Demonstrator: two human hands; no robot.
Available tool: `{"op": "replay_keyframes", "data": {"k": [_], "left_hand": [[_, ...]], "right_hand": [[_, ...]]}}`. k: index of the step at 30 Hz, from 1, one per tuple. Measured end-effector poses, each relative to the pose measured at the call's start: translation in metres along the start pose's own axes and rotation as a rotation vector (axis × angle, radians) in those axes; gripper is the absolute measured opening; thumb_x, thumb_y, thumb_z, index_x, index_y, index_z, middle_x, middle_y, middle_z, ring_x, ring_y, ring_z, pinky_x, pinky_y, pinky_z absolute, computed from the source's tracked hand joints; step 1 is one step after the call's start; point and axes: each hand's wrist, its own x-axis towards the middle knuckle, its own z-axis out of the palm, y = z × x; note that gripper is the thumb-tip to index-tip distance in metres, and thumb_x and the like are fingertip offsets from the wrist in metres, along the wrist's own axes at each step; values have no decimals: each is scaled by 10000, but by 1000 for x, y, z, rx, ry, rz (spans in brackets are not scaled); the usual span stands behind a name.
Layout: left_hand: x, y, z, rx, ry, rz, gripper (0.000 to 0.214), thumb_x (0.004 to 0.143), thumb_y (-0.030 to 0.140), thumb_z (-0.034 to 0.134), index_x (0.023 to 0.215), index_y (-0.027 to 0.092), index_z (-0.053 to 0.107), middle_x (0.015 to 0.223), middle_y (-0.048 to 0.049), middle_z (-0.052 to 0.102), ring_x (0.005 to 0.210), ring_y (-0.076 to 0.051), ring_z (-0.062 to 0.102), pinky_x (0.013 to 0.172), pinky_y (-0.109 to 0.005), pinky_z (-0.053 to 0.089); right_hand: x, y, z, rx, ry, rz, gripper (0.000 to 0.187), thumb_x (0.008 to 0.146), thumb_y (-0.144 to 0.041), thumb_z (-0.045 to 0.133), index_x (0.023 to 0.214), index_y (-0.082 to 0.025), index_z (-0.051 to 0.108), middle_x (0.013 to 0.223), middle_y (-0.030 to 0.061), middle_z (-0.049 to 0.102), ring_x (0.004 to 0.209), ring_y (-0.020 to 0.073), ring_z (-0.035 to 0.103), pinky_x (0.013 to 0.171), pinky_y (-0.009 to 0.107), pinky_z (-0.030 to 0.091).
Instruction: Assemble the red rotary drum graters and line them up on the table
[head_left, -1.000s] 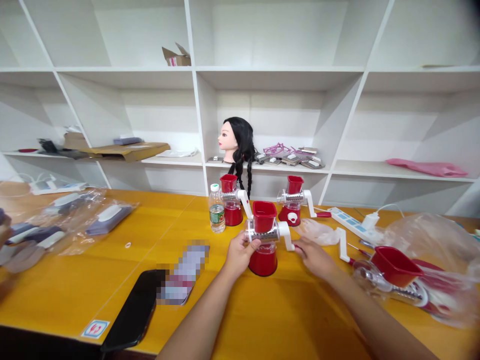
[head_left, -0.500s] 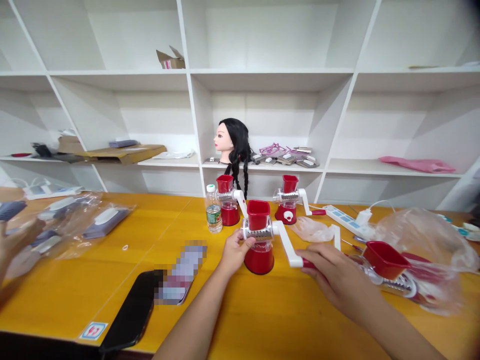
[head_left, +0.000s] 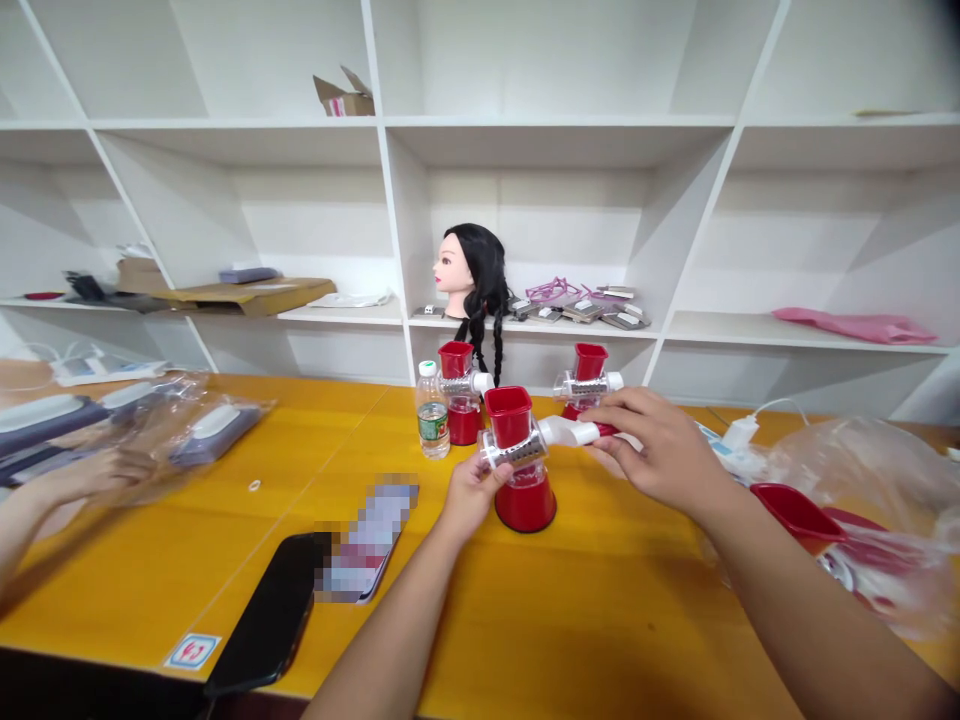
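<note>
A red rotary grater (head_left: 526, 500) with a clear housing and a metal drum stands on the yellow table in front of me, tilted slightly. My left hand (head_left: 471, 492) is closed around the left side of its clear housing, thumb in front. On the other side, my right hand (head_left: 651, 440) grips the red knob of the white crank handle (head_left: 571, 432), which points to the right. Just behind stand a second red grater (head_left: 465, 424) beside a water bottle (head_left: 433, 415), and a third grater (head_left: 589, 368), partly hidden by my right hand.
Another grater's red hopper (head_left: 799, 515) lies among clear plastic bags (head_left: 847, 460) at right, near a white power strip (head_left: 724, 455). Two phones, one black (head_left: 266, 610), lie at left. Another person's hand (head_left: 105, 470) touches bagged grey items. A mannequin head (head_left: 472, 265) sits on the shelf.
My right hand has raised the crank from pointing down to roughly level with the drum. My left hand keeps its hold. The other person's hand has moved right, onto the bagged items.
</note>
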Motion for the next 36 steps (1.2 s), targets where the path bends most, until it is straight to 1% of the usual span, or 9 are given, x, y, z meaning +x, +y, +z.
{"op": "replay_keyframes", "data": {"k": [7, 10, 14, 19, 23, 27, 31, 34, 36], "left_hand": [[0, 3, 0, 108, -2, 12, 389, 791, 499, 795, 1003, 173, 780, 1061, -101, 791, 1006, -273, 706, 977, -413, 520], [-1, 2, 4, 193, 7, 54, 332, 802, 479, 780, 924, 170, 778, 992, -92, 776, 955, -259, 694, 927, -390, 519], [-2, -1, 9, 97, 34, -27, 349, 715, 453, 847, 877, 173, 713, 873, -45, 747, 799, -205, 658, 794, -329, 510], [-3, -1, 9, 115, 74, 2, 366, 702, 425, 843, 668, 191, 565, 713, 14, 636, 704, -157, 572, 737, -288, 457], [-2, -1, 6, 140, 83, 10, 376, 716, 418, 825, 630, 197, 533, 694, 26, 584, 697, -147, 536, 727, -282, 440], [-2, -3, 4, 192, 68, 36, 340, 747, 428, 805, 642, 192, 585, 719, 6, 602, 730, -161, 543, 744, -292, 443], [-2, -2, 5, 230, 48, 73, 341, 770, 454, 784, 633, 192, 614, 756, -19, 649, 784, -190, 577, 799, -320, 466], [-2, -1, 7, 264, 50, 81, 365, 780, 473, 768, 609, 197, 601, 763, -21, 656, 800, -199, 584, 822, -331, 474], [-2, 0, 8, 278, 54, 74, 362, 789, 469, 759, 607, 199, 601, 770, -19, 655, 797, -198, 584, 819, -331, 476]], "right_hand": [[4, 8, 1, 2, 72, -31, 236, 953, -206, 589, 1134, -282, 719, 1085, 57, 747, 967, 264, 701, 792, 395, 552], [5, 13, 1, -10, 83, 65, 209, 972, -269, 585, 1131, -284, 719, 1063, 54, 752, 966, 267, 712, 768, 386, 543], [12, 27, 5, 24, 59, 244, 204, 975, -325, 573, 1099, -271, 725, 1038, 64, 731, 940, 271, 704, 741, 382, 530], [30, 46, 13, 38, 6, 275, 247, 989, -353, 546, 1110, -254, 738, 1069, 85, 715, 941, 272, 686, 783, 395, 514], [48, 65, 26, 45, -62, 301, 311, 1005, -390, 515, 1178, -240, 725, 1133, 101, 696, 974, 281, 674, 811, 398, 517], [57, 89, 55, 34, -161, 385, 379, 1029, -411, 468, 1286, -240, 688, 1228, 120, 662, 1070, 301, 660, 900, 410, 517], [30, 104, 96, 42, -287, 504, 399, 1057, -353, 384, 1276, -204, 682, 1273, 149, 663, 1126, 311, 657, 948, 431, 514], [-14, 99, 119, 90, -401, 497, 323, 1027, -303, 439, 1083, -217, 745, 1121, 108, 735, 1036, 281, 698, 911, 410, 540], [-47, 91, 127, 113, -436, 492, 317, 1024, -305, 437, 1104, -234, 736, 1148, 93, 739, 1067, 276, 698, 930, 421, 543]]}}
